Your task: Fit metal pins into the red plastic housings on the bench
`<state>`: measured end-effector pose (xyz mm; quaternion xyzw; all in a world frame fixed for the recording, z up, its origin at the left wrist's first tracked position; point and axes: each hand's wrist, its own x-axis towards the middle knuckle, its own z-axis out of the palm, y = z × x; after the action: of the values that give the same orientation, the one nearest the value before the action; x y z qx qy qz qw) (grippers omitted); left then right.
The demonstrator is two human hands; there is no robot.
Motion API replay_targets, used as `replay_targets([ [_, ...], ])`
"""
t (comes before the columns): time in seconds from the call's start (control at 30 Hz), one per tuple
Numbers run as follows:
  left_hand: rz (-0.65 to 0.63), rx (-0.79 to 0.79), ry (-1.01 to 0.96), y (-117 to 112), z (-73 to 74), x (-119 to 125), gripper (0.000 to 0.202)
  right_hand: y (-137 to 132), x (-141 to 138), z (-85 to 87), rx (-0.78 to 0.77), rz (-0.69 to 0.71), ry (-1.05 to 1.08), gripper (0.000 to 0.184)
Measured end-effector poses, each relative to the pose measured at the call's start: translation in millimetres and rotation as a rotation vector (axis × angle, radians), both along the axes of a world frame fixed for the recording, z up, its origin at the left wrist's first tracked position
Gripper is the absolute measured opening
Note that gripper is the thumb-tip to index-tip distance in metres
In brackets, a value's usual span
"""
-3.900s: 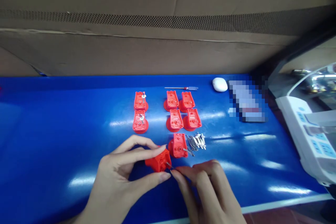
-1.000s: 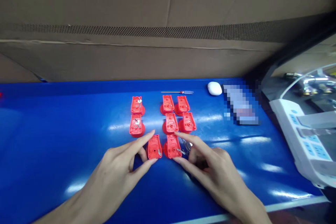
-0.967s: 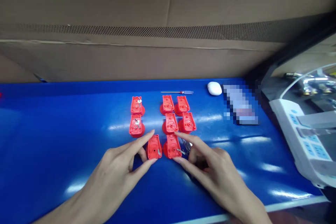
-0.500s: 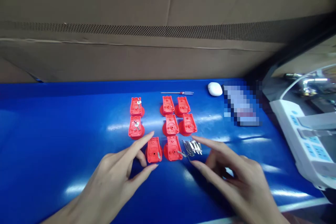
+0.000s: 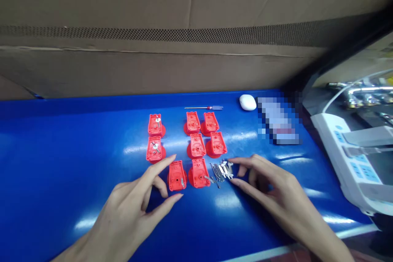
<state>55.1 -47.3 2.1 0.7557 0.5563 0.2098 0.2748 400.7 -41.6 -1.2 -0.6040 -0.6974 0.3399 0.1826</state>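
My left hand point(image 5: 138, 202) is open at the left side of the front red plastic housing point(image 5: 177, 181). Its index fingertip is by the housing's top edge and its thumb by the lower edge; contact is unclear. Inside that housing lies a small metal piece point(image 5: 182, 181). My right hand point(image 5: 264, 180) is open, index finger and thumb apart at the right of a pile of small metal parts point(image 5: 225, 169). Left of the pile stands another red housing point(image 5: 200, 173), with a thin metal strip point(image 5: 208, 179) across its right edge. A short dark pin point(image 5: 217, 183) lies just below the pile.
Two red housings point(image 5: 154, 149) with metal parts inside stand at the left, and several more point(image 5: 197, 146) behind. Farther back lie a screwdriver point(image 5: 204, 107) and a white rounded case point(image 5: 247, 102). A blurred-out object point(image 5: 278, 120) and a white power strip point(image 5: 346, 159) are at right.
My right thumb has moved up and right, away from the short pin, toward the metal pile. My left hand keeps nearly the same pose. The whole view has shifted slightly.
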Motion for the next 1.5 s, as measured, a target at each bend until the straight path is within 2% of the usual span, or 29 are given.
replay_targets([
  [0.17, -0.008, -0.003, 0.007, 0, -2.5, -2, 0.062, 0, -1, -0.4, -0.024, 0.0, 0.037, 0.044],
  [0.57, -0.011, -0.011, 0.011, 0, -1.6, -2, 0.061, 0, -5, -2.5, -0.08, -0.063, 0.053, 0.038],
  [0.93, -0.002, 0.015, 0.01, 1, -2.8, -1, 0.06, -1, -11, -6.1, 0.071, -0.176, -0.032, 0.033],
  [1.1, -0.002, 0.129, 0.025, 1, 0.1, 0, 0.058, -3, -8, -8.1, 0.114, -0.193, -0.105, 0.033],
  [1.33, -0.036, 0.435, -0.01, -9, 11.7, 1, 0.049, -11, -2, -15.3, 0.194, -0.263, -0.195, 0.035],
  [1.4, -0.052, 0.495, -0.039, -12, 14.2, 2, 0.041, -17, -2, -10.2, 0.197, -0.302, -0.17, 0.035],
  [1.5, -0.069, 0.509, -0.106, -15, 17.8, 6, 0.028, -29, -9, 8.9, 0.18, -0.32, -0.098, 0.03],
])
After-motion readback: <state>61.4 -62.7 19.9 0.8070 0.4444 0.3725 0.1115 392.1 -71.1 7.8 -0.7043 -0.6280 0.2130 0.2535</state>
